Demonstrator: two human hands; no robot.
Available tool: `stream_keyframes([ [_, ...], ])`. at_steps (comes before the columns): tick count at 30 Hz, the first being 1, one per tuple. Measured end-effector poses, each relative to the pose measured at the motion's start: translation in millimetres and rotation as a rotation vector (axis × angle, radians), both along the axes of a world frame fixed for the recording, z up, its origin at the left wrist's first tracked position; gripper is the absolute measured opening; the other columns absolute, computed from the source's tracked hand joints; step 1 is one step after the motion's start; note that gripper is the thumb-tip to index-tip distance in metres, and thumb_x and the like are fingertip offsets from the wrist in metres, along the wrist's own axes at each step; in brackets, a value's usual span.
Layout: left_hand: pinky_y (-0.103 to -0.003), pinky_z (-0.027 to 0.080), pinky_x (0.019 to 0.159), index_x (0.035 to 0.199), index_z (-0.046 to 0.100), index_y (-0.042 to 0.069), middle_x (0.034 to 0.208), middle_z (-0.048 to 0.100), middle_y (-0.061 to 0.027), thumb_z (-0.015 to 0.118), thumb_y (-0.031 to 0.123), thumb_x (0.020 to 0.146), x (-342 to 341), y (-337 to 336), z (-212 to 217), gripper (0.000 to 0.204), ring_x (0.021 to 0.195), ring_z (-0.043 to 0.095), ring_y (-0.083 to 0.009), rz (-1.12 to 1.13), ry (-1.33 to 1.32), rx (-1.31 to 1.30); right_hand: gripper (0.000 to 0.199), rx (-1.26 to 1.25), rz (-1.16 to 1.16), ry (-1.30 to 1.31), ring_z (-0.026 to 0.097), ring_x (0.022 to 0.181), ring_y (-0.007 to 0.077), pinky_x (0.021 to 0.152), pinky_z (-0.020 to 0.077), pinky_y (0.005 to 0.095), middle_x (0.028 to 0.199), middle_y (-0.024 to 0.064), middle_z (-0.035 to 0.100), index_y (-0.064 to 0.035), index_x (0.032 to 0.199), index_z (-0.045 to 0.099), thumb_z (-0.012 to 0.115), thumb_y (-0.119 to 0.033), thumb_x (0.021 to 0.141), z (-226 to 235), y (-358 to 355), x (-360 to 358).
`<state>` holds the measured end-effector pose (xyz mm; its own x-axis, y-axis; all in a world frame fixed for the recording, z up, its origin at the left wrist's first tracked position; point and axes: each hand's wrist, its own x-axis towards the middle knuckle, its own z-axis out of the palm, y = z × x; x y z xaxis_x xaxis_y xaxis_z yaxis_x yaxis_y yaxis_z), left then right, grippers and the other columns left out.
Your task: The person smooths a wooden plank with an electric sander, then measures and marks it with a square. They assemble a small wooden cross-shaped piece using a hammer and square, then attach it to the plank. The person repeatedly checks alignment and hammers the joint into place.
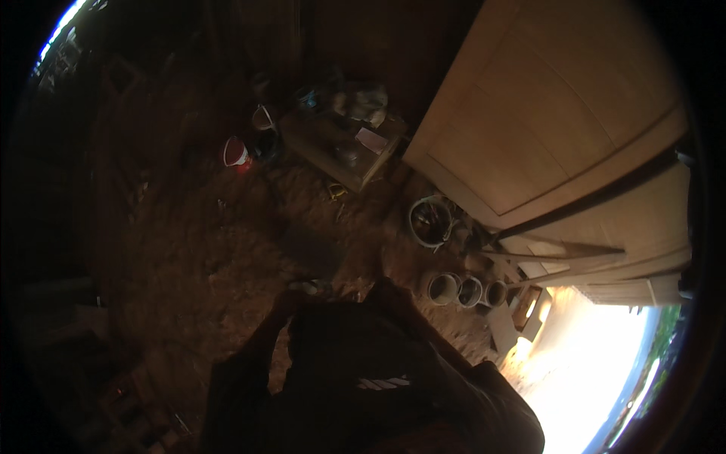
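Few packages, no signs or screens. Red-and-white tub (236, 153) on the dirt floor at 10 o'clock, round, red wall with white rim, tilted. Second tub (262, 118) just beside it toward 11 o'clock, dark with a pale rim. Flat pale carton or paper (370, 140) on the low wooden bench at 12 o'clock, rectangular, pinkish-white. Three small open cans (469, 290) in a row at 3 o'clock, cylindrical, pale rims, touching or nearly. Label details too dark to tell.

Hands hidden under dark clothing (363, 378), bucket (430, 222) contents — too dim to tell
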<state>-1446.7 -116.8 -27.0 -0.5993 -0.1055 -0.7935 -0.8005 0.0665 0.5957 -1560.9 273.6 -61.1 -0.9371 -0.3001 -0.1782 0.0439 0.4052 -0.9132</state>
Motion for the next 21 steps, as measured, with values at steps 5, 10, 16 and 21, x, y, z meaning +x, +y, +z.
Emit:
stream_keyframes([
  [5, -0.039, 0.052, 0.102, 0.141, 0.058, 0.007, 0.132, 0.066, -0.0131, 0.050, 0.025, 0.108, 62, 1, 5, 0.038, 0.120, 0.065, -0.0261, 0.985, -0.178, 0.155, 0.020, 0.469, 0.319, -0.196, 0.073, 0.078, 0.0253, 0.071, 0.0580, 0.0439, 0.085, 0.0119, 0.074, -0.0068, 0.102, 0.076, 0.070, -0.024, 0.095, -20, 30, -139],
  [10, -0.041, 0.051, 0.105, 0.147, 0.051, 0.000, 0.142, 0.061, -0.0175, 0.043, 0.025, 0.111, 93, 91, 1, 0.044, 0.125, 0.062, -0.0295, 1.395, -0.395, -0.001, 0.027, 0.986, 1.110, 0.420, 0.073, 0.093, 0.0334, 0.068, 0.0557, 0.0528, 0.105, 0.0137, 0.074, -0.0112, 0.115, 0.074, 0.069, -0.029, 0.095, -92, 31, -287],
  [16, -0.045, 0.055, 0.096, 0.144, 0.055, 0.000, 0.139, 0.065, -0.0160, 0.059, 0.031, 0.105, 32, 157, 51, 0.049, 0.119, 0.068, -0.0301, 0.587, -0.414, -0.225, 0.028, 0.939, 1.049, 0.424, 0.070, 0.093, 0.0355, 0.077, 0.0548, 0.0533, 0.104, 0.0172, 0.071, -0.0071, 0.118, 0.069, 0.065, -0.012, 0.090, -191, -11, -464],
  [21, -0.043, 0.057, 0.091, 0.139, 0.057, 0.000, 0.134, 0.067, -0.0173, 0.065, 0.033, 0.103, -76, 154, 128, 0.049, 0.121, 0.068, -0.0320, 1.221, -0.411, -0.010, 0.040, 0.618, 0.572, -0.109, 0.067, 0.108, 0.0389, 0.091, 0.0540, 0.0520, 0.115, 0.0197, 0.069, -0.0074, 0.122, 0.067, 0.072, -0.027, 0.089, -224, -85, -556],
])
